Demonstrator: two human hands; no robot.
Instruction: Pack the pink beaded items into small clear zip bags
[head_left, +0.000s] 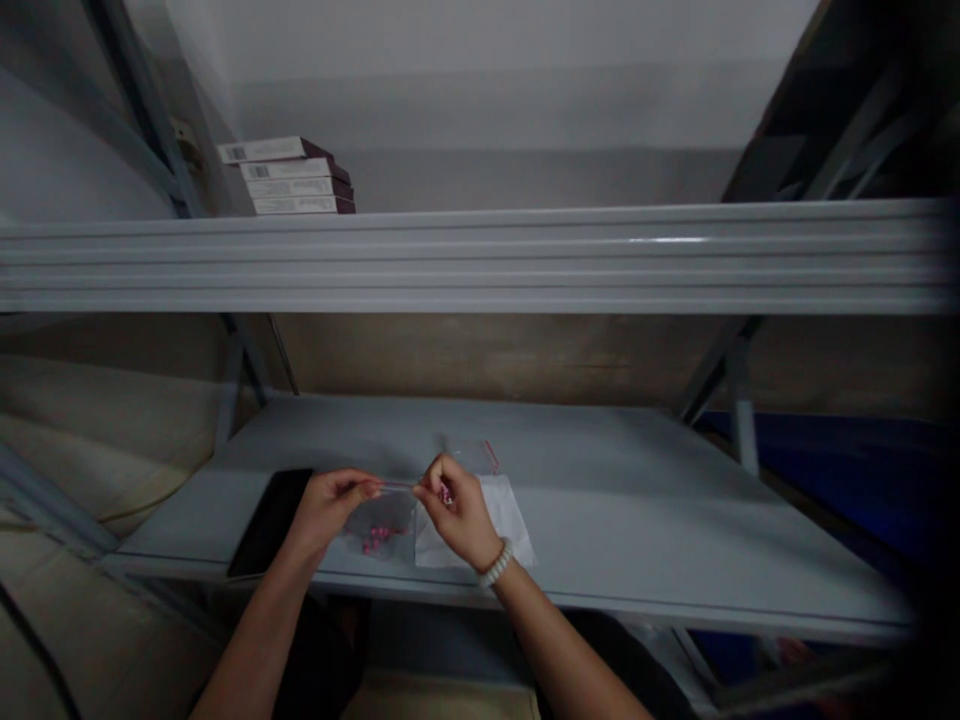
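My left hand [330, 505] pinches one end of the top edge of a clear plastic zip bag [397, 510]. At the other end of that edge, my right hand [459, 512] is closed in a pinch, with a white beaded bracelet on the wrist. Small pink bead-like pieces [379, 537] show in the lower part of the bag. More pink and white bits [446, 494] peek out from between the right fingers; how they are held is unclear. Behind and under the right hand lies a white sheet or packet [512, 520].
Another clear bag with a red strip [476, 455] lies on the grey shelf [637, 520]. To the left is a flat black object [262, 525]. Above runs a shelf beam [480, 260], with several stacked boxes [292, 188] on that upper shelf. Metal braces stand at both sides.
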